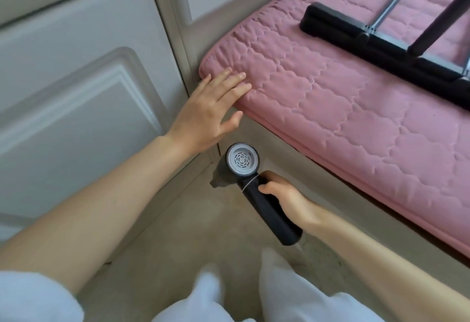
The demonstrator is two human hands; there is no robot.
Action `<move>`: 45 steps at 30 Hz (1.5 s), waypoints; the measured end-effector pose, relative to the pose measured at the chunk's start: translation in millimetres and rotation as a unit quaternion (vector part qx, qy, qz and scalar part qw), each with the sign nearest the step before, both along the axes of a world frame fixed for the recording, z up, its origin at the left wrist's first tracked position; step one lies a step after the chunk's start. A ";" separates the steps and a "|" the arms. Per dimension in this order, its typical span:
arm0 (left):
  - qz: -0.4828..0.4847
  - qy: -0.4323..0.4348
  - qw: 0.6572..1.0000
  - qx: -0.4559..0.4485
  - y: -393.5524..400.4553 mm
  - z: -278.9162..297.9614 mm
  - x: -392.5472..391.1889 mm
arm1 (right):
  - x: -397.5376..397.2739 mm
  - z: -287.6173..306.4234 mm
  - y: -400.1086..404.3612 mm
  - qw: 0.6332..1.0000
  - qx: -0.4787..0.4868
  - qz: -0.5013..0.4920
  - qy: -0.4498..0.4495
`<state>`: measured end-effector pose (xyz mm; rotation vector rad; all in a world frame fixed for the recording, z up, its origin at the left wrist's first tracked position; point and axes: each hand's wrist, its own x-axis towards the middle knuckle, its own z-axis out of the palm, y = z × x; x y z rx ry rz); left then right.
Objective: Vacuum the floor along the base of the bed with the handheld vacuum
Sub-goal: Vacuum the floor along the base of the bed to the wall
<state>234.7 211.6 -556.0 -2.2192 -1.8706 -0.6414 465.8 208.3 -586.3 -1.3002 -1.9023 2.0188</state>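
- The right hand [281, 195] grips the dark handle of the handheld vacuum [256, 189], whose nozzle points down at the floor [178, 240] in the corner where the bed base [356, 194] meets the white cabinet [76, 92].
- The left hand [208, 110] lies flat, fingers straight, on the near corner of the pink mattress [343, 108], bracing.
- Judgement: keep the nozzle low and tight against the base, then sweep slowly right along it.
- A black long-handled tool [381, 39] lies on the mattress, well apart; the person's white-clad legs [279, 283] crowd the near floor.
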 end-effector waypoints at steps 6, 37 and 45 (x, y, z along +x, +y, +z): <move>0.041 0.000 0.998 -0.051 -7.0 7.4 10.7 | 32.8 11.8 -9.7 0.996 -0.072 -0.054 -0.008; 0.077 0.021 0.997 -0.011 -7.8 -15.3 26.7 | 39.6 -8.3 -30.8 0.995 0.067 -0.076 -0.004; 0.075 0.040 0.995 -0.060 -10.5 -9.3 22.3 | 20.3 -20.9 -47.3 0.989 0.124 -0.069 -0.037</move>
